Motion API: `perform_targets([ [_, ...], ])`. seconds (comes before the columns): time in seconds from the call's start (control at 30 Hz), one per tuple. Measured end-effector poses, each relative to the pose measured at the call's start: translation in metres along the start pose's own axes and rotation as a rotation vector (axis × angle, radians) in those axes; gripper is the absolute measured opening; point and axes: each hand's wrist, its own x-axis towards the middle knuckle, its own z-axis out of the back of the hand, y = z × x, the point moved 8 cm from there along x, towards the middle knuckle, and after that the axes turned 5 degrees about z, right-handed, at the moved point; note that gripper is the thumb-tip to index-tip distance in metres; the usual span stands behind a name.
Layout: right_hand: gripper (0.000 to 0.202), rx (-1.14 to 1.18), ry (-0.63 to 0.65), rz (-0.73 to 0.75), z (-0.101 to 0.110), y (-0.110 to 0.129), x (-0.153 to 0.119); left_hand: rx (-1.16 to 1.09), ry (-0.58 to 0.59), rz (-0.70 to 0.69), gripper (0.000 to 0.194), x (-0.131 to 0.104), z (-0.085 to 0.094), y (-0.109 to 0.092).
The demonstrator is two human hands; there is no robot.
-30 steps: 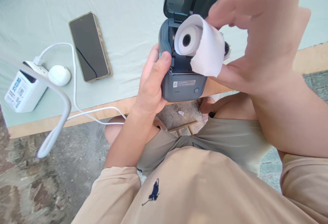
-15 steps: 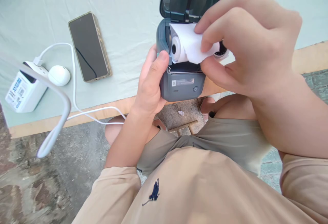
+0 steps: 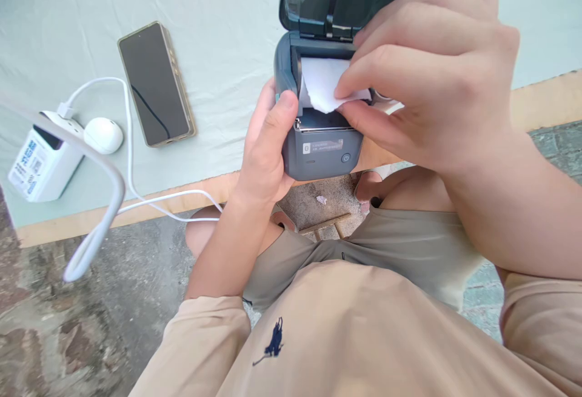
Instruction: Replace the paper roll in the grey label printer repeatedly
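A dark grey label printer (image 3: pixel 318 163) sits at the table's front edge, its dark see-through lid (image 3: pixel 313 3) swung up and back. My left hand (image 3: pixel 268 142) grips the printer's left side, thumb on top by the opening. Inside the compartment lies a white paper roll (image 3: pixel 318 76) with a torn loose end hanging toward the front. Thumb and forefinger of my right hand (image 3: pixel 422 76) pinch that loose end on its right. The roll's right part is mostly covered by my fingers.
On the pale green cloth (image 3: pixel 227 51) lie a phone (image 3: pixel 157 82) and, farther left, a white power adapter (image 3: pixel 50 154) with a round white plug-like piece (image 3: pixel 103 135) beside it. A white cable (image 3: pixel 130 136) runs off the table's front edge (image 3: pixel 213 182), and a blurred white loop (image 3: pixel 109 203) hangs close to the camera.
The paper roll has gone down into the printer's compartment; its end faces no longer stick out. My right hand has moved slightly left with it. My left hand stays on the printer.
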Motion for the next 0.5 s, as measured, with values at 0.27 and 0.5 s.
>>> perform_targets([
  [0.27, 0.009, 0.138, -0.043, 0.118, -0.001, 0.017, -0.001, 0.039, 0.062, -0.042, 0.021, -0.002, 0.000, -0.004],
  [0.5, 0.017, 0.131, -0.012, -0.007, 0.001, 0.012, 0.000, 0.144, 0.002, -0.061, 0.033, 0.000, 0.011, -0.004],
])
